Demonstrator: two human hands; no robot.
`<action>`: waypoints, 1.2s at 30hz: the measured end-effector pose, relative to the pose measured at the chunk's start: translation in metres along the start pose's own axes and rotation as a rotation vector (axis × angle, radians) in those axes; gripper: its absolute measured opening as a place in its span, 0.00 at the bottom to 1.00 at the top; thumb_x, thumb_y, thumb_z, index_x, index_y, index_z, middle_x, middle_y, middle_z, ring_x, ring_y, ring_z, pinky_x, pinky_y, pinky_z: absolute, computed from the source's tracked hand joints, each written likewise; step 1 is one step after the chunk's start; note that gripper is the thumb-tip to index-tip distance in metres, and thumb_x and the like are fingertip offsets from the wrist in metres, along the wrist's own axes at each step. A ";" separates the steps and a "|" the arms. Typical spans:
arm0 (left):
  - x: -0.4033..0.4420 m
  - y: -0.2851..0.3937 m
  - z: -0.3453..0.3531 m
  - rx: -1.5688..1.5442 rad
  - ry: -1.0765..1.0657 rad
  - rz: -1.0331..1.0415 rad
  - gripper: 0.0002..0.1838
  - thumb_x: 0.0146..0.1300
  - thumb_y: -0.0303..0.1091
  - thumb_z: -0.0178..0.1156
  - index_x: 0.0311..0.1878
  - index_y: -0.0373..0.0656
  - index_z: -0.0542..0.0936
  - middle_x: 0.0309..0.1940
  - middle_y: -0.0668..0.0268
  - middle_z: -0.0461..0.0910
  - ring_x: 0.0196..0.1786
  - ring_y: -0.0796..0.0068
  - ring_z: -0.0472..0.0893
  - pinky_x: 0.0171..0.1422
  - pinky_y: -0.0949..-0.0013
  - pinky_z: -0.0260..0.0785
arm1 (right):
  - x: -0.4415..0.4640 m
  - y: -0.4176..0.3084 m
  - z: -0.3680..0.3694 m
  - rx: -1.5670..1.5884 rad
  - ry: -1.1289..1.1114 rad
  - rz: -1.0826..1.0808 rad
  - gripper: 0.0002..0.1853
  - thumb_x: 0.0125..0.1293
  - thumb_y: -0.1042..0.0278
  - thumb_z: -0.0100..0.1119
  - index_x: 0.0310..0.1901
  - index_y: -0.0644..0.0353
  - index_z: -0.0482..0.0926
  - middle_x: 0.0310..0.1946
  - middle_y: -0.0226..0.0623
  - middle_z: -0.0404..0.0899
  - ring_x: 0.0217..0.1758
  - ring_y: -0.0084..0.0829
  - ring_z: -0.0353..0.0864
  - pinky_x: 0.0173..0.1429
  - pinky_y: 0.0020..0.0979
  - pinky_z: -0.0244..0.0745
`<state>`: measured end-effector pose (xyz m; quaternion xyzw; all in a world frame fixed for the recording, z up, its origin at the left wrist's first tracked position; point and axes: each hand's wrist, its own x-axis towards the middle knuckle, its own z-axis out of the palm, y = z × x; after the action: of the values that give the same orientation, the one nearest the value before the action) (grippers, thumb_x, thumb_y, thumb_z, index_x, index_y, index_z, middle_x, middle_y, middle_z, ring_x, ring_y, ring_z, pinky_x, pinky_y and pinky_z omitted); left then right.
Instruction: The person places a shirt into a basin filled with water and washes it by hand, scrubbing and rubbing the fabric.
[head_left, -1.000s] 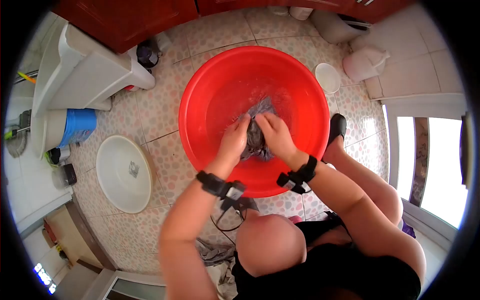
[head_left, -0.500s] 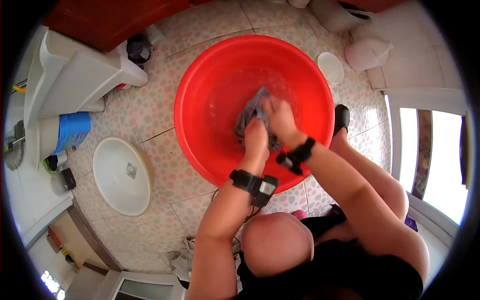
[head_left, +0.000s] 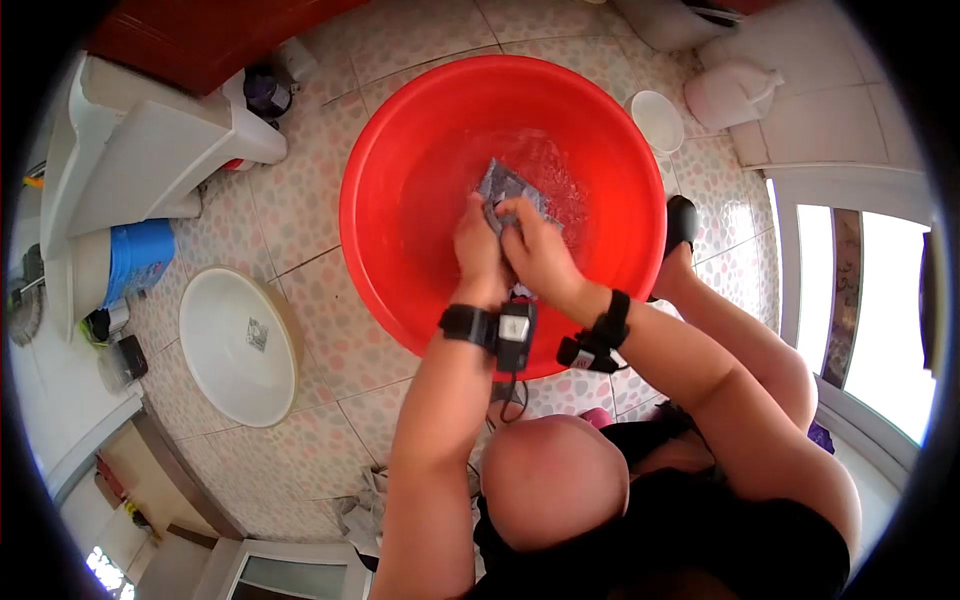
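A large red basin (head_left: 400, 130) stands on the tiled floor in front of me, with some water in its bottom. Inside it is a wet grey cloth (head_left: 512, 182), bunched up, its exact kind not clear. My left hand (head_left: 480, 248) grips the cloth from the left side, fingers closed and partly hidden. Close beside it, my right hand (head_left: 540, 252) pinches the cloth with curled fingers. The hands nearly touch over the middle of the basin. A black strap with a small device sits on each wrist.
To the left lies a cream-coloured basin (head_left: 240, 350) on the floor. A small white bowl (head_left: 657, 122) and a pale plastic jug (head_left: 733, 96) stand at the upper right. A blue container (head_left: 140, 258) is by the left wall. My knee (head_left: 555, 480) is close below the red basin.
Both hands have drawn together over the cloth, the left moving left and up. The right hand has shifted slightly lower and left. The cloth's bunched shape has changed.
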<state>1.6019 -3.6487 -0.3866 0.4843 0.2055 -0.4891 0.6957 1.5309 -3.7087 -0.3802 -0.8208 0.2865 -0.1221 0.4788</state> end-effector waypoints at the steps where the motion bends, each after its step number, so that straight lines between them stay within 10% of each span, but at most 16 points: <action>1: 0.004 -0.013 0.003 0.063 0.000 0.139 0.23 0.65 0.50 0.41 0.47 0.37 0.71 0.36 0.59 0.76 0.37 0.69 0.76 0.41 0.65 0.69 | 0.012 0.016 0.003 -0.051 0.125 -0.162 0.10 0.60 0.74 0.46 0.44 0.63 0.68 0.32 0.50 0.73 0.35 0.41 0.76 0.40 0.34 0.69; 3: 0.007 -0.045 0.015 0.073 -0.011 0.262 0.24 0.65 0.50 0.42 0.46 0.36 0.71 0.37 0.58 0.76 0.37 0.69 0.76 0.42 0.64 0.69 | 0.048 0.022 -0.015 0.055 0.181 0.258 0.11 0.59 0.70 0.48 0.44 0.60 0.68 0.34 0.57 0.75 0.40 0.55 0.74 0.43 0.44 0.69; 8: 0.016 -0.001 -0.018 -0.247 -0.314 -0.132 0.19 0.65 0.41 0.45 0.41 0.32 0.73 0.41 0.60 0.74 0.47 0.71 0.72 0.51 0.70 0.64 | 0.003 -0.024 -0.005 0.108 -0.070 0.101 0.13 0.60 0.69 0.47 0.46 0.60 0.67 0.32 0.56 0.75 0.39 0.54 0.75 0.41 0.43 0.70; 11: 0.006 -0.037 0.011 -0.018 0.067 0.295 0.19 0.66 0.44 0.43 0.38 0.35 0.73 0.35 0.59 0.75 0.39 0.68 0.76 0.43 0.68 0.69 | 0.047 0.015 -0.006 -0.001 0.149 0.073 0.13 0.59 0.70 0.47 0.46 0.60 0.67 0.31 0.57 0.74 0.38 0.56 0.74 0.40 0.45 0.68; 17: 0.003 0.002 -0.003 -0.043 -0.098 0.033 0.18 0.63 0.46 0.47 0.43 0.39 0.73 0.38 0.64 0.74 0.41 0.74 0.74 0.42 0.69 0.68 | 0.000 -0.022 -0.004 0.116 -0.123 0.074 0.11 0.58 0.72 0.46 0.44 0.60 0.67 0.33 0.58 0.74 0.37 0.56 0.74 0.39 0.45 0.68; 23: -0.003 -0.017 0.018 0.212 0.023 0.310 0.22 0.65 0.45 0.42 0.48 0.33 0.72 0.44 0.56 0.73 0.44 0.67 0.75 0.45 0.66 0.68 | 0.034 0.007 -0.008 0.100 0.207 0.037 0.11 0.58 0.74 0.45 0.44 0.62 0.67 0.31 0.54 0.76 0.38 0.51 0.77 0.39 0.42 0.70; 26: -0.006 0.014 -0.002 -0.104 -0.159 -0.054 0.22 0.65 0.45 0.40 0.43 0.34 0.73 0.40 0.55 0.74 0.39 0.65 0.76 0.42 0.62 0.70 | 0.000 -0.015 -0.007 0.056 -0.091 0.024 0.10 0.59 0.73 0.45 0.44 0.61 0.66 0.28 0.54 0.75 0.36 0.52 0.76 0.37 0.43 0.70; 31: 0.000 -0.032 0.019 0.232 0.020 0.312 0.18 0.64 0.43 0.42 0.42 0.36 0.73 0.33 0.61 0.76 0.34 0.69 0.76 0.41 0.63 0.70 | 0.045 0.010 -0.019 0.049 0.221 0.118 0.10 0.59 0.74 0.45 0.43 0.61 0.66 0.26 0.54 0.75 0.32 0.52 0.77 0.36 0.41 0.71; 34: 0.003 0.002 0.001 -0.103 -0.112 0.011 0.19 0.65 0.40 0.44 0.44 0.31 0.74 0.43 0.58 0.75 0.46 0.70 0.72 0.51 0.69 0.63 | 0.003 -0.013 -0.006 -0.004 0.072 -0.218 0.11 0.58 0.74 0.45 0.44 0.60 0.66 0.29 0.54 0.75 0.36 0.51 0.76 0.42 0.40 0.70; 36: 0.012 -0.017 0.004 -0.078 -0.080 0.105 0.18 0.64 0.40 0.45 0.46 0.34 0.73 0.42 0.60 0.75 0.45 0.70 0.73 0.48 0.67 0.65 | 0.004 -0.012 -0.010 0.050 -0.020 0.051 0.11 0.59 0.77 0.44 0.44 0.63 0.67 0.30 0.47 0.72 0.33 0.37 0.74 0.41 0.32 0.70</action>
<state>1.5911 -3.6593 -0.4020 0.4468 0.1708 -0.4625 0.7465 1.5333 -3.7134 -0.3653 -0.8023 0.2991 -0.1086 0.5050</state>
